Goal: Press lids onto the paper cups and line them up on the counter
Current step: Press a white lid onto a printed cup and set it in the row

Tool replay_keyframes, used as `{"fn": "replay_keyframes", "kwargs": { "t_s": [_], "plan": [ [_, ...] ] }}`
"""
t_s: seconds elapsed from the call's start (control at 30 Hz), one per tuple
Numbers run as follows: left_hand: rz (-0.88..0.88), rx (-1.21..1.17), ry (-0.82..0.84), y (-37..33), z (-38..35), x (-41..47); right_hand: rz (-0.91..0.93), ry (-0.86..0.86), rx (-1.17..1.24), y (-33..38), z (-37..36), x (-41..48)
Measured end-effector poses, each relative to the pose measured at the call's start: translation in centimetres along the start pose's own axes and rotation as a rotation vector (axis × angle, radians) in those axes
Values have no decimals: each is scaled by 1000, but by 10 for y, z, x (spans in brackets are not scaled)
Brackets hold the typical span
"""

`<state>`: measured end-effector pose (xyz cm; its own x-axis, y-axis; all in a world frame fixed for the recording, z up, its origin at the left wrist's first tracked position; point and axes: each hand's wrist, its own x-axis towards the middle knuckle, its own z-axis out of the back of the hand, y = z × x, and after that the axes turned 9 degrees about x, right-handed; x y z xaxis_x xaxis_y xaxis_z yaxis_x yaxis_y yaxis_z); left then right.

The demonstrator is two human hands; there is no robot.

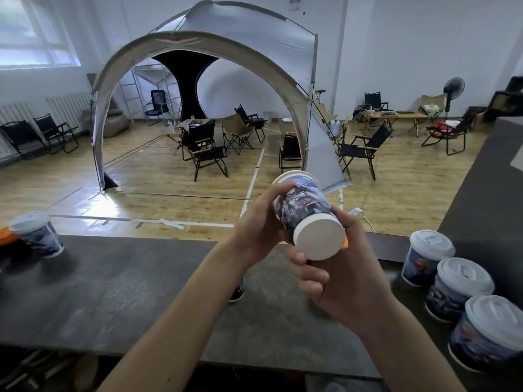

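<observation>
I hold a printed paper cup [304, 207] in the air above the dark counter [127, 292], tipped so its white bottom faces me and its mouth points away. My left hand [259, 227] grips its side near the rim. My right hand [336, 275] curls round its base from below. Whether a lid sits on this cup is hidden. Three lidded cups stand in a row at the right: the far one [427, 258], the middle one [458, 287] and the near one [489, 332]. One more lidded cup [38, 234] leans at the far left.
An orange object [7, 236] lies by the left cup at the counter's edge. A raised dark ledge [486, 176] borders the counter on the right. Beyond the counter are a wooden floor, a dome tent [240, 52] and several folding chairs.
</observation>
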<state>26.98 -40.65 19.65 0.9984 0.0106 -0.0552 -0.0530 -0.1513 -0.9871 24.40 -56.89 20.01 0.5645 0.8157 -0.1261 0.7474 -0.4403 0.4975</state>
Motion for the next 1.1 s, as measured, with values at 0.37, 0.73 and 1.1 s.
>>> {"fn": "replay_keyframes", "kwargs": {
  "t_s": [0.37, 0.73, 1.1],
  "plan": [
    [-65, 320, -176, 10, 3, -2, 88, -137, -140, -21, 14, -1],
    [30, 60, -143, 40, 14, 18, 51, -175, -209, -20, 14, 5],
    [188, -78, -201, 87, 12, 8, 1192, -555, -1252, -36, 90, 24]
  ]
}}
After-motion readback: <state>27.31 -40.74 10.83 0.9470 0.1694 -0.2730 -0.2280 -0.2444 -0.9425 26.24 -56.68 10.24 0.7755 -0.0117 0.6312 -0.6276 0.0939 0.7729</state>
